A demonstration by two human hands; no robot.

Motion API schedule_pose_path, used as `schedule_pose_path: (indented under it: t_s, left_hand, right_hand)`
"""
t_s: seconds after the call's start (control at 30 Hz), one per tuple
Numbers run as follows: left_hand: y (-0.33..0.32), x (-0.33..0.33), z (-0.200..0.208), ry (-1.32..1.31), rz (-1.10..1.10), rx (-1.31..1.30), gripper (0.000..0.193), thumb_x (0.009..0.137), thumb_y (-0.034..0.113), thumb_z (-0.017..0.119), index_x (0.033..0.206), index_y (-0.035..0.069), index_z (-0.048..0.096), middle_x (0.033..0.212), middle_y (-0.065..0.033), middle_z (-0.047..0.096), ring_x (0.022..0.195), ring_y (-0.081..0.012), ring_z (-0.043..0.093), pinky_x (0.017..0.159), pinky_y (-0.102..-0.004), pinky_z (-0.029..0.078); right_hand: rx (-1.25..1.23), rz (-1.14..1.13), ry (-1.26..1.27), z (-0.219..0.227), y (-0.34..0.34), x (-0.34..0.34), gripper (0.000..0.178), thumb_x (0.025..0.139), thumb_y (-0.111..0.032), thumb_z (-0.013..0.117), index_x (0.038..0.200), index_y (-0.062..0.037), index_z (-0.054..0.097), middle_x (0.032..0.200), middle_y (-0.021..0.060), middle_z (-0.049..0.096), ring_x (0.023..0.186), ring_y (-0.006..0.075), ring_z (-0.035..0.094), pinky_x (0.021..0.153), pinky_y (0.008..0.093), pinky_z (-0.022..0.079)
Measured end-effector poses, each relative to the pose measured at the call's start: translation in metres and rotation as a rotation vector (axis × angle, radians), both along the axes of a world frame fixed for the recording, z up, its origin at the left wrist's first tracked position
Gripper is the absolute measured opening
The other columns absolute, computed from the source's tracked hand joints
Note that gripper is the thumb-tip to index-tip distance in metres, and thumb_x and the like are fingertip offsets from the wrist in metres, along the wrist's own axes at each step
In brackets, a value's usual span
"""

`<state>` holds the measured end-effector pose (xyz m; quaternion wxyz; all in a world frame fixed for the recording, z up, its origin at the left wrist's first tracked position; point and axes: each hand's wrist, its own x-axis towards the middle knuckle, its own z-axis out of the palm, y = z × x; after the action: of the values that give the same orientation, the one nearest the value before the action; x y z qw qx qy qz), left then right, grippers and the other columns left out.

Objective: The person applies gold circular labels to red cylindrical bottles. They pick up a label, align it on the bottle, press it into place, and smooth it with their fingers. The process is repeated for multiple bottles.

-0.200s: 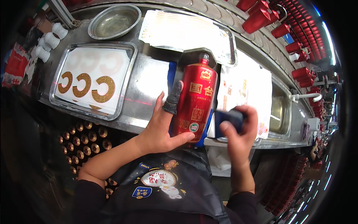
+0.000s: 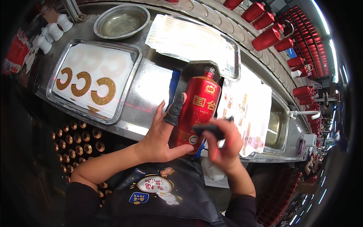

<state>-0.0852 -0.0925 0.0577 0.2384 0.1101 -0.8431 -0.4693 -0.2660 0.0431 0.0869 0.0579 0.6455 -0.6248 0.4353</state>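
A glossy red bottle [image 2: 198,99] with gold print lies tilted in a metal cradle [image 2: 204,65] with blue lining along its sides. My left hand [image 2: 159,138] grips the lower bottle, thumb at its base and a black sleeve [image 2: 175,110] over one finger along its left side. In my right hand [image 2: 227,147] is a small dark flat pad [image 2: 210,131], blurred by motion. It is over the bottle's lower front and hides some of the print there. Whether the pad touches the bottle, I cannot tell.
To the left, a metal tray [image 2: 124,113] holds a white sheet with gold C-shaped stickers. Behind it is a metal bowl [image 2: 121,22]. Label sheets [image 2: 185,36] lie at the back, with more sheets [image 2: 245,117] beside a sink [image 2: 278,130]. Red bottles [image 2: 268,36] line a conveyor.
My right hand has moved left with the dark pad, from beside the bottle to over its lower front. My left hand keeps its grip. The whole view has shifted slightly.
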Motion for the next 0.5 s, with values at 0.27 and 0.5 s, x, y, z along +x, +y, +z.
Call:
schedule_pose_path:
  t_s: [0.27, 0.5]
  left_hand:
    - [0.003, 0.004, -0.004, -0.031, 0.016, -0.047, 0.115, 0.079, 0.042, 0.08, 0.162, 0.003, 0.01, 0.163, -0.0252, 0.024, 0.152, -0.0409, 0.024, 0.121, -0.0609, 0.004]
    - [0.006, 0.002, -0.003, -0.037, 0.033, -0.005, 0.114, 0.079, 0.047, 0.081, 0.159, 0.001, 0.014, 0.159, -0.0272, 0.028, 0.15, -0.0427, 0.025, 0.12, -0.0632, 0.006]
  right_hand:
    - [0.084, 0.199, -0.166, 0.066, -0.061, -0.046, 0.035, 0.078, 0.006, 0.078, 0.111, -0.0013, 0.068, 0.093, 0.0134, 0.071, 0.079, 0.0206, 0.071, 0.072, 0.0311, 0.056]
    - [0.202, 0.279, 0.032, 0.063, -0.109, -0.053, 0.034, 0.079, 0.003, 0.076, 0.112, -0.0028, 0.067, 0.093, 0.0114, 0.07, 0.08, 0.0232, 0.068, 0.073, 0.0313, 0.053]
